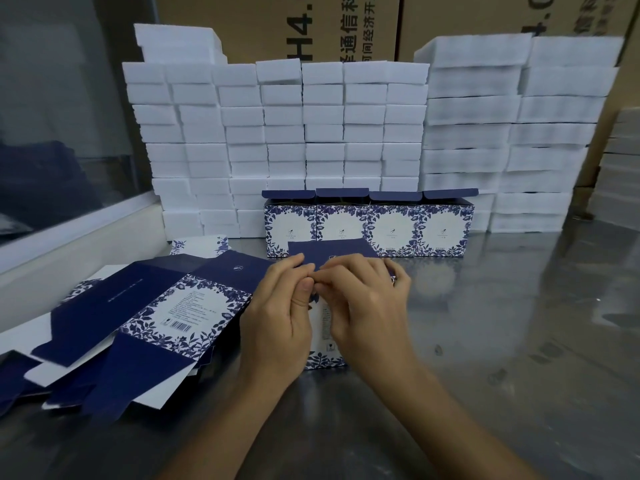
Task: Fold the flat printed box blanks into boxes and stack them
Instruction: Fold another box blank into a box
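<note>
The box [325, 341] being folded stands on the table [519, 323] in the centre, just in front of the person. It is white with a blue leaf print; small lines of text run down its near face, too small to read. Its navy flap [332, 254] rises behind the fingers. Both hands are on the box's top. The left hand [280, 306] has its fingers curled over the top edge, the thumb pressing on the near face. The right hand [363, 299] pinches the same edge from the right, and the fingertips of the 2 hands meet.

Behind the box, 4 finished boxes [369, 226] stand in a row, side by side and touching, with navy lids half open. Each shows a white round field with a small logo, not legible.

To the left lies a loose pile of blanks [145, 323], overlapping. The top blank shows a barcode and small text that cannot be read.

Behind the row rises a wall of white foam blocks [311, 133]. Behind it stand brown cartons [346, 26] printed with "H4." and Chinese characters, partly hidden. The right half of the steel table is open room.
</note>
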`<state>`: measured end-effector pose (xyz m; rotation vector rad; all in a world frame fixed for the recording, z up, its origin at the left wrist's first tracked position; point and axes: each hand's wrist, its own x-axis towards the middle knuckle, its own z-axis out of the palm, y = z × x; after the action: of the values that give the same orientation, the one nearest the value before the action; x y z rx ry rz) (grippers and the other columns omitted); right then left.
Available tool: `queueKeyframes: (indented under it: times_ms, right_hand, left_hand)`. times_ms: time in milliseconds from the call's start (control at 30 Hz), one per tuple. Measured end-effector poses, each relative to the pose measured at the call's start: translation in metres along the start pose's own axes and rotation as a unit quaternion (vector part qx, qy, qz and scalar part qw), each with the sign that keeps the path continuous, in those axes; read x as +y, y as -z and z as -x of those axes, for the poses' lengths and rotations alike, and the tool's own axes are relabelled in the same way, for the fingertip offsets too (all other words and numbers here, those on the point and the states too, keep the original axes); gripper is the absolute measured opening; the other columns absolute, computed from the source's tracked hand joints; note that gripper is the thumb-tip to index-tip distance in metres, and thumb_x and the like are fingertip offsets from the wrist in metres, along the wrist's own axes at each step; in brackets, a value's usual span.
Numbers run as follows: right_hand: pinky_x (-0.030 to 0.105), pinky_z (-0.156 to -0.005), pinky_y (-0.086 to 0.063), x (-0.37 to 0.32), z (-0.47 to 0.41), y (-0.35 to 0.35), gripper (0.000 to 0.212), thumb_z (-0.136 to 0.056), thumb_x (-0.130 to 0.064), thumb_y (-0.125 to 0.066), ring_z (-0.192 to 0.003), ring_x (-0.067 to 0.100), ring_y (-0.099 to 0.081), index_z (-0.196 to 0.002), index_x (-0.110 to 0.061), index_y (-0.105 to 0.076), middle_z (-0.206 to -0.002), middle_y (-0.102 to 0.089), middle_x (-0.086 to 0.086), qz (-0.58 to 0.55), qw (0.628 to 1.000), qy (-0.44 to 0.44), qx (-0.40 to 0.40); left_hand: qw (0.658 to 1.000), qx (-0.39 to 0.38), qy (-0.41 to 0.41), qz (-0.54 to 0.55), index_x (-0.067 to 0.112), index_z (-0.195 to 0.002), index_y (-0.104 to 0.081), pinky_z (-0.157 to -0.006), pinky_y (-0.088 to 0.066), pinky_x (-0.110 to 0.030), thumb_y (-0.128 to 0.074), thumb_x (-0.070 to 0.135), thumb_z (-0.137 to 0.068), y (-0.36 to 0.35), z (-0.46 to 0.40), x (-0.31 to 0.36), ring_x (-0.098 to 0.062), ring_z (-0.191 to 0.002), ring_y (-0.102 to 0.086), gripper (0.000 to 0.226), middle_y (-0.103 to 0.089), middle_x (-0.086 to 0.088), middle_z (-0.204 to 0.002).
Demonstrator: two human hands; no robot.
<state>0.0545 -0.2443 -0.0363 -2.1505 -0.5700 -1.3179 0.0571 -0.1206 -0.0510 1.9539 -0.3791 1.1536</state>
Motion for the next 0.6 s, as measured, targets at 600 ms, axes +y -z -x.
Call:
queueKeyframes:
  times_ms: [600]
  right_hand:
    - [0.033, -0.092, -0.039, 0.023, -0.006, 0.005, 0.015, -0.084, -0.025, -0.073, -0.101, 0.023, -0.064, -0.093, -0.014, -0.08, -0.109, -0.068, 0.007, -0.072, 0.997, -0.035, 0.011]
  left_hand:
    - [0.999, 0.014, -0.03, -0.019, 0.004, -0.105, -0.072, -0.085, -0.041, -0.005, -0.045, 0.026, -0.098, 0.0, -0.004, -0.001, 0.002, -0.101, -0.054, 0.035, -0.065, -0.002, -0.118]
